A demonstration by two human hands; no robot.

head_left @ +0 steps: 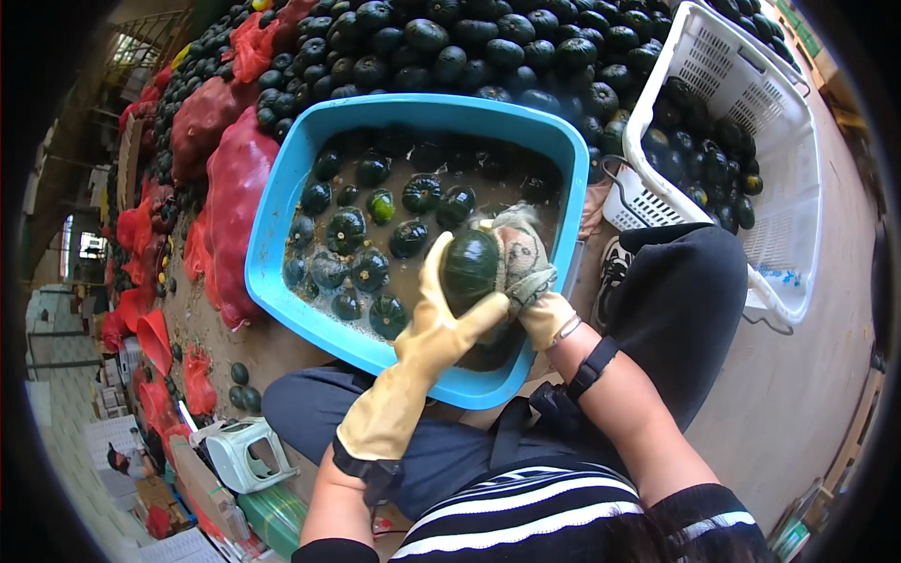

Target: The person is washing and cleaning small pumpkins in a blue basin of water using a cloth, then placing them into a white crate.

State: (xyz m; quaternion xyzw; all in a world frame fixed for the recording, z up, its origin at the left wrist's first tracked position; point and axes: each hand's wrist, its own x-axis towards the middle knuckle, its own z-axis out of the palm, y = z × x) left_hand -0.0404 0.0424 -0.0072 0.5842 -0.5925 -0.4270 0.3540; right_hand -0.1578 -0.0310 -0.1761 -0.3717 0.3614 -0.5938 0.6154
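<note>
A dark green, round pumpkin [470, 269] is held up over the blue tub [272, 218]. My left hand [434, 324], in a cream rubber glove, wraps its left side and underside with thumb and fingers. Against the pumpkin's right side my right hand [550, 317], gloved too, presses a wet, greyish cloth [522, 255]; the cloth covers most of its fingers. Below, murky water in the tub carries several floating pumpkins [346, 229], one of them with a lighter green patch.
A large heap of pumpkins [427, 38] rises behind the tub. At right stands a white plastic crate [798, 178] with more pumpkins inside. Red mesh sacks [239, 206] lie to the left. A pale stool [246, 458] sits at lower left, and a person [136, 460] is farther off.
</note>
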